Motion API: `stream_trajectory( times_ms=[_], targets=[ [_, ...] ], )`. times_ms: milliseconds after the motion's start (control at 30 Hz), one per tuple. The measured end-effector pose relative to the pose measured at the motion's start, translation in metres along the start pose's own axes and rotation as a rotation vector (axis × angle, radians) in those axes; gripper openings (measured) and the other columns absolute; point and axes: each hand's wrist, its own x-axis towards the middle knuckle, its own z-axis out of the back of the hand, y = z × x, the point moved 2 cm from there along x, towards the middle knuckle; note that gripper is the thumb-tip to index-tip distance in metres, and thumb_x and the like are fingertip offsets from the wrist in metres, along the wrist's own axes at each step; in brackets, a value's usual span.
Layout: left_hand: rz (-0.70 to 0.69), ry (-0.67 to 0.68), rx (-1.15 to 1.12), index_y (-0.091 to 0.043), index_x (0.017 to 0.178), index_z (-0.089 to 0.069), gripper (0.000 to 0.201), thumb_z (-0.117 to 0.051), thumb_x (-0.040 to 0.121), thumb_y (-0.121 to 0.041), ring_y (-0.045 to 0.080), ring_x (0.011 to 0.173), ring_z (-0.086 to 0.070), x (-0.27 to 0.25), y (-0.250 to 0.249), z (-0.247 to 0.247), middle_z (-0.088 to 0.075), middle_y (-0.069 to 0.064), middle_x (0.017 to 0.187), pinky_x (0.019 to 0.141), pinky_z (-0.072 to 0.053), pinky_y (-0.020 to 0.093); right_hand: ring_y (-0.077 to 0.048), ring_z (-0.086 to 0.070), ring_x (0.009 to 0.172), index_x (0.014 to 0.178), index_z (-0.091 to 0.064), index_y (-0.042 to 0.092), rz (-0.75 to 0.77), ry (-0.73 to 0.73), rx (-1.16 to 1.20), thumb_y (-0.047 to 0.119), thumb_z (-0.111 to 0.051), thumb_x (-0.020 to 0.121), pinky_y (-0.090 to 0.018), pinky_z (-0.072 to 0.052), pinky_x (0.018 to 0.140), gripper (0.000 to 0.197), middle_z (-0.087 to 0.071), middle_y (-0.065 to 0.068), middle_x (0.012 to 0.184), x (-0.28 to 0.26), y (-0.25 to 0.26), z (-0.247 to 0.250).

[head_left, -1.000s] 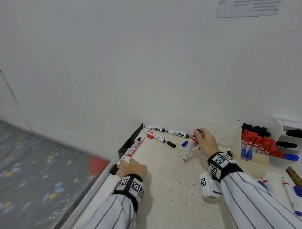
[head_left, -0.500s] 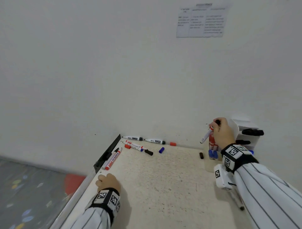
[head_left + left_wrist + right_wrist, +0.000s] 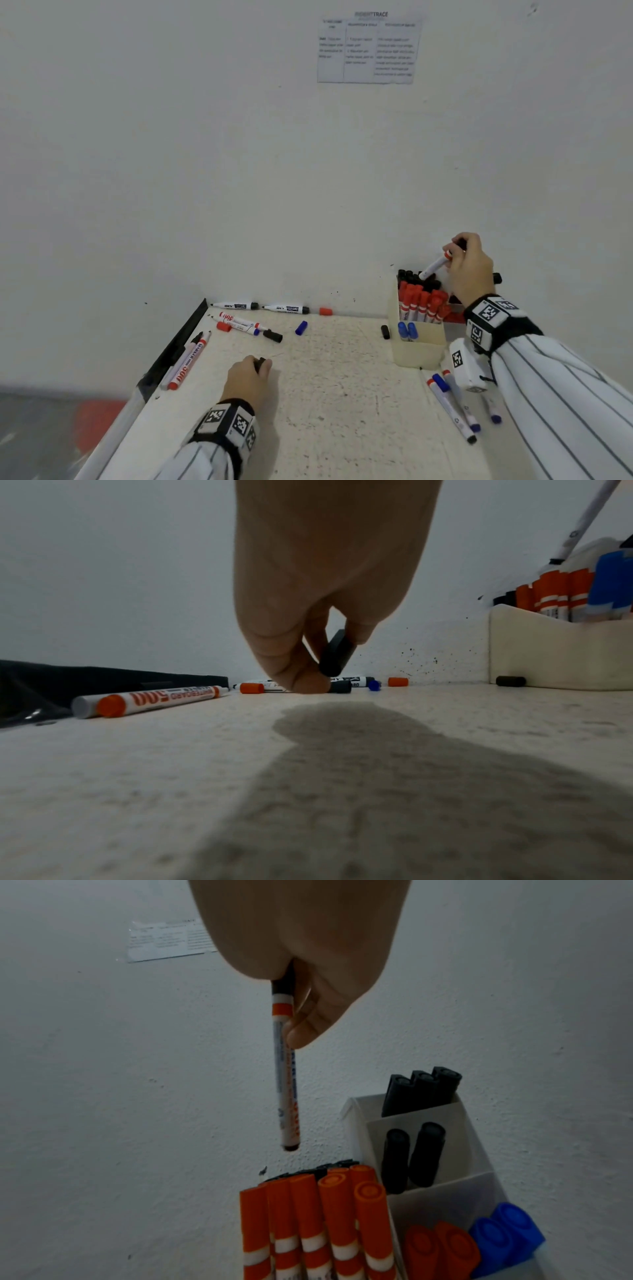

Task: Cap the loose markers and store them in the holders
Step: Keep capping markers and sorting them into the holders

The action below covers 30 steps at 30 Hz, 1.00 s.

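Hanging over the cream holder [image 3: 416, 349], the right hand [image 3: 471, 265] pinches a slim white marker [image 3: 434, 265] near its black cap, tail end down, just above the packed caps and apart from them. That holder carries black-capped markers at the back, red-capped markers [image 3: 423, 303] in the middle and two blue-capped ones [image 3: 407, 331] in its low front pocket.

Low over the tabletop [image 3: 342, 394], the left hand [image 3: 247, 378] pinches a loose black cap [image 3: 337, 654] between thumb and fingers; the head view shows only a dark sliver of it, the left wrist view shows it plainly, tilted.

Only the right wrist view opens up the white tiered holder [image 3: 455, 1164] against the wall: three black caps in the top pocket, two in the next, red and blue caps in the lowest.

Only the head view takes in the loose markers by the back wall and left edge, a stray blue cap [image 3: 301, 327], a red cap [image 3: 325, 311], a black cap [image 3: 385, 332] just beside the cream holder, and more markers [image 3: 452, 407] lying at the right under the sleeve.
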Motion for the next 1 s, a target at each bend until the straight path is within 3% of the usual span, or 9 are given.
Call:
stream_trajectory(
  times_ms=[133, 267, 333, 400, 533, 700, 833, 933, 1000],
  targets=[
    [-0.067, -0.016, -0.07, -0.009, 0.113, -0.056, 0.027, -0.055, 0.092, -0.025, 0.013, 0.092, -0.046, 0.006, -0.013, -0.006, -0.054, 0.009, 0.111, 0.088, -0.042, 0.027, -0.027, -0.054, 0.074, 0.103, -0.05, 0.004, 0.025, 0.105, -0.056, 0.006, -0.039, 0.097, -0.032, -0.04, 0.065, 0.013, -0.055, 0.001, 0.067, 0.001, -0.001, -0.006],
    [-0.118, -0.024, -0.121, -0.008, 0.119, -0.054, 0.031, -0.058, 0.09, -0.019, 0.017, 0.102, -0.048, 0.013, -0.022, -0.012, -0.05, 0.011, 0.12, 0.096, -0.04, 0.029, -0.035, -0.063, 0.085, 0.098, -0.051, 0.01, -0.031, 0.14, -0.005, 0.007, -0.041, 0.096, -0.042, -0.053, 0.077, 0.01, -0.064, -0.021, 0.092, 0.006, -0.019, -0.015],
    [-0.137, -0.029, -0.16, -0.008, 0.12, -0.053, 0.032, -0.058, 0.09, -0.018, 0.02, 0.109, -0.049, 0.016, -0.025, -0.016, -0.05, 0.011, 0.121, 0.099, -0.04, 0.031, -0.029, -0.063, 0.081, 0.097, -0.05, 0.01, -0.042, 0.13, 0.059, 0.006, -0.041, 0.096, -0.02, -0.052, 0.069, 0.009, -0.064, -0.023, 0.097, 0.01, -0.021, -0.019],
    [-0.138, -0.032, -0.188, -0.008, 0.121, -0.053, 0.032, -0.057, 0.091, -0.019, 0.02, 0.109, -0.05, 0.018, -0.026, -0.02, -0.051, 0.01, 0.121, 0.098, -0.041, 0.031, -0.025, -0.062, 0.079, 0.095, -0.048, 0.012, -0.046, 0.156, 0.101, 0.006, -0.041, 0.096, -0.012, -0.05, 0.067, 0.009, -0.064, -0.022, 0.098, 0.013, -0.02, -0.024],
    [-0.147, -0.057, -0.186, -0.008, 0.116, -0.057, 0.029, -0.055, 0.092, -0.024, 0.018, 0.104, -0.051, 0.023, -0.027, -0.026, -0.056, 0.009, 0.115, 0.092, -0.042, 0.029, -0.031, -0.063, 0.087, 0.094, -0.047, 0.012, -0.054, 0.249, 0.051, 0.005, -0.04, 0.096, -0.035, -0.052, 0.079, 0.009, -0.062, -0.021, 0.095, 0.018, -0.021, -0.034],
    [-0.154, -0.056, -0.256, -0.008, 0.118, -0.058, 0.028, -0.053, 0.093, -0.021, 0.019, 0.103, -0.056, 0.024, -0.028, -0.027, -0.063, 0.008, 0.111, 0.092, -0.045, 0.029, -0.033, -0.06, 0.078, 0.094, -0.049, 0.013, -0.005, 0.268, -0.114, 0.006, -0.038, 0.096, -0.037, -0.049, 0.071, 0.013, -0.062, -0.021, 0.09, 0.028, -0.02, -0.047],
    [-0.132, -0.032, -0.292, -0.008, 0.121, -0.057, 0.029, -0.051, 0.094, -0.02, 0.02, 0.105, -0.057, 0.023, -0.026, -0.028, -0.064, 0.01, 0.114, 0.091, -0.044, 0.027, -0.032, -0.055, 0.096, 0.114, -0.055, 0.004, 0.048, 0.34, -0.24, 0.003, -0.042, 0.094, -0.026, -0.039, 0.08, 0.024, -0.055, -0.021, 0.107, 0.03, -0.017, -0.062],
    [-0.106, -0.019, -0.313, -0.009, 0.12, -0.055, 0.028, -0.05, 0.095, -0.021, 0.017, 0.098, -0.057, 0.023, -0.025, -0.028, -0.064, 0.01, 0.112, 0.087, -0.043, 0.024, -0.031, -0.056, 0.087, 0.113, -0.05, 0.011, 0.002, 0.31, -0.276, 0.006, -0.054, 0.087, -0.041, -0.047, 0.081, 0.026, -0.057, -0.012, 0.094, 0.029, -0.022, -0.067],
    [-0.095, -0.019, -0.324, -0.009, 0.119, -0.056, 0.027, -0.05, 0.095, -0.021, 0.013, 0.093, -0.054, 0.024, -0.024, -0.029, -0.064, 0.01, 0.112, 0.084, -0.042, 0.022, -0.031, -0.058, 0.086, 0.102, -0.053, 0.015, -0.023, 0.313, -0.353, 0.013, -0.06, 0.085, -0.042, -0.049, 0.079, 0.019, -0.063, -0.01, 0.091, 0.028, -0.028, -0.071]
  ],
)
